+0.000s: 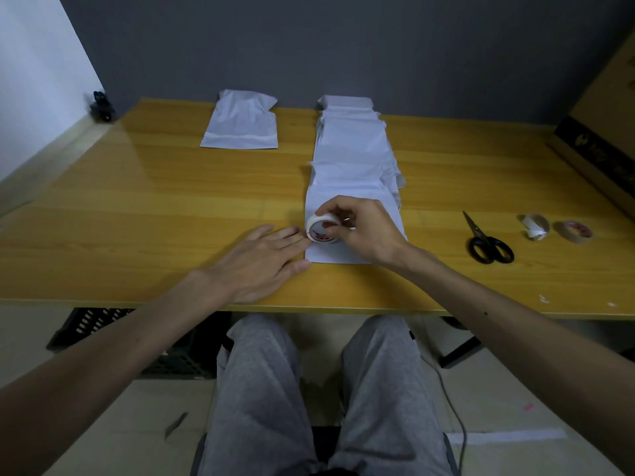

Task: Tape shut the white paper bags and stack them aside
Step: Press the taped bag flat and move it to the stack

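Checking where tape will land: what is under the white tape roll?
The nearest white paper bag, near its left edge, lying on the yellow wooden table. The right hand grips the white tape roll and hides its right side and the bag beneath.

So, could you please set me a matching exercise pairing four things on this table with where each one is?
Things:
1 white tape roll
2 scissors
3 lone bag
4 left hand

Places:
A flat on the table, fingertips at the nearest bag
B far side, left of the bag row
C gripped by the right hand
D lying right of the bag row

Pairs: 1-C; 2-D; 3-B; 4-A
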### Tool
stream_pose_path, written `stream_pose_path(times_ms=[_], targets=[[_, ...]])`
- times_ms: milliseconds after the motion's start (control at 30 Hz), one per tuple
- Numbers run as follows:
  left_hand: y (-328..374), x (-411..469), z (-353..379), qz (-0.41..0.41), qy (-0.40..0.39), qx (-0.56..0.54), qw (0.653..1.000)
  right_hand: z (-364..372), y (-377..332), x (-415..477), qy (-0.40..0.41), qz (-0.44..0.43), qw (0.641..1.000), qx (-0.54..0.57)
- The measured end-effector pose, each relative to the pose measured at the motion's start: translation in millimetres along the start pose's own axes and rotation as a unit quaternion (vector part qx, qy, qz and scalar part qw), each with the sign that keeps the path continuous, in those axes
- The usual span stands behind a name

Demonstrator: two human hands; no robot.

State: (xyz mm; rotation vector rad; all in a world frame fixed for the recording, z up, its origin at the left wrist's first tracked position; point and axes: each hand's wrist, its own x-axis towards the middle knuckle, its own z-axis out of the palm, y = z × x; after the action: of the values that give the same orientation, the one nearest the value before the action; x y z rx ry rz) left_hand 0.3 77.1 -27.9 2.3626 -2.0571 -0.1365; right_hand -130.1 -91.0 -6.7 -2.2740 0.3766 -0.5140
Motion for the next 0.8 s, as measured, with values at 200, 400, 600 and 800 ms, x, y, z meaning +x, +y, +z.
stream_pose_path(times_ms=[200, 400, 600, 800], targets=[[-2, -1, 4, -0.006, -0.003, -0.024, 1.000, 0, 0, -4, 0.023, 0.000, 1.000, -0.004], [4, 2, 0, -0.021, 0.009, -0.022, 1.000, 1, 0, -5, 0.021, -0.017, 0.999, -0.024], [9, 5, -9, -0.029, 0.004, 0.000, 1.000, -6, 1, -2, -0.002, -0.072, 0.993, -0.096], [14, 6, -16, -0.044, -0.008, 0.002, 0.999, -12, 3, -3, -0.017, -0.102, 0.985, -0.141]])
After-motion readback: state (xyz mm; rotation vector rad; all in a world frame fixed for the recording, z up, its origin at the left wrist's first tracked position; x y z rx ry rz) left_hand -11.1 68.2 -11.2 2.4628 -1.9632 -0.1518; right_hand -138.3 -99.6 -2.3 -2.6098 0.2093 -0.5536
